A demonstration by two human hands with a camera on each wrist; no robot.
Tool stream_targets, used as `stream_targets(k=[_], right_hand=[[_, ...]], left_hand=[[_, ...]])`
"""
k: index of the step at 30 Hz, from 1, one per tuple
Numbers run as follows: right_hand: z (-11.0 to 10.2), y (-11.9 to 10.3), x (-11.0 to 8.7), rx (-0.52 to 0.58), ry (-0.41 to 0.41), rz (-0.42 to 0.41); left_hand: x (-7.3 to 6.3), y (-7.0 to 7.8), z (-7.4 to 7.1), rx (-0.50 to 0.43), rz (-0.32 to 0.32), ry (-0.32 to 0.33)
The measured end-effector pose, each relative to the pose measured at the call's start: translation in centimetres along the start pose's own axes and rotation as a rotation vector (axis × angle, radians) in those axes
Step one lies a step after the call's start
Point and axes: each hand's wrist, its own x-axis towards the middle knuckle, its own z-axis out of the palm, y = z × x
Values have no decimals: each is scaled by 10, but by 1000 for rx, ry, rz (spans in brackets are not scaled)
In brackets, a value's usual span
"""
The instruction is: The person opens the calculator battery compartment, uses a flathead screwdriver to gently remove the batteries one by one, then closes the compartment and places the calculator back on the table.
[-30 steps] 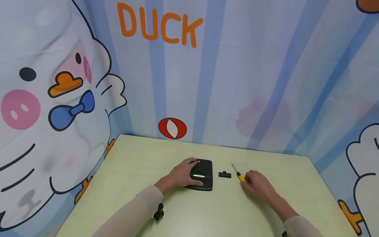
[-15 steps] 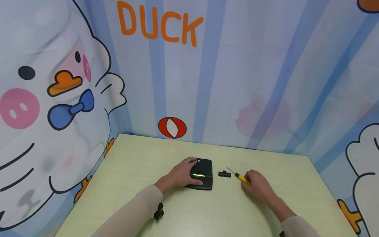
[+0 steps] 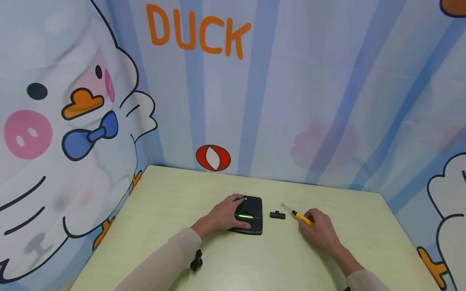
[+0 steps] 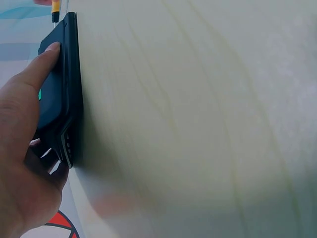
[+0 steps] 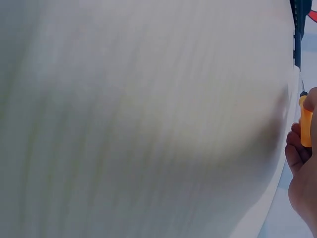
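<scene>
My left hand (image 3: 226, 214) grips a black, flat device (image 3: 256, 206) by its left side, thumb on the upper face and fingers around the far edge. A slot in that face shows a shiny green-gold battery (image 3: 245, 216). To the device's right lies a small black battery cover (image 3: 278, 216) with a tab. My right hand (image 3: 322, 229) holds a screwdriver (image 3: 305, 219) by its yellow handle, the shaft pointing left and away, its tip near the cover. In the right wrist view the thumb presses the handle (image 5: 306, 121) over curled fingers (image 5: 294, 148).
The pale wooden table (image 3: 233, 262) ends at a cloth backdrop (image 3: 291, 81) with blue stripes and duck drawings behind and at both sides. A black wrist-worn piece (image 3: 196, 260) hangs under the left sleeve (image 3: 164, 258).
The screwdriver has swung so its tip points further left, and more of its yellow handle shows out of my right hand. My left hand and the device stay put.
</scene>
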Motion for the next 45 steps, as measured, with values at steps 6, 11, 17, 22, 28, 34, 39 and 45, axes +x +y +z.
stream_targets(k=[6, 11, 17, 22, 28, 34, 39, 45], right_hand=[[-2, 0, 1, 62, 53, 18], [-4, -7, 3, 144, 62, 89], [-11, -21, 6, 228, 57, 193], [-16, -32, 9, 263, 64, 205], [-18, -37, 12, 297, 73, 215], [-17, -37, 12, 314, 78, 224], [-16, -37, 12, 336, 84, 216], [-16, -43, 12, 342, 88, 203]], left_hand=[[1, 0, 0, -9, 5, 2], [0, 0, 0, -2, 11, 8], [0, 0, 0, 0, 12, -1], [-1, 1, 0, 6, 10, 1], [0, 0, 0, 0, 13, 4], [0, 0, 1, 9, 11, 4], [0, 0, 1, -3, 7, 3], [-1, 1, 0, -5, 12, 6]])
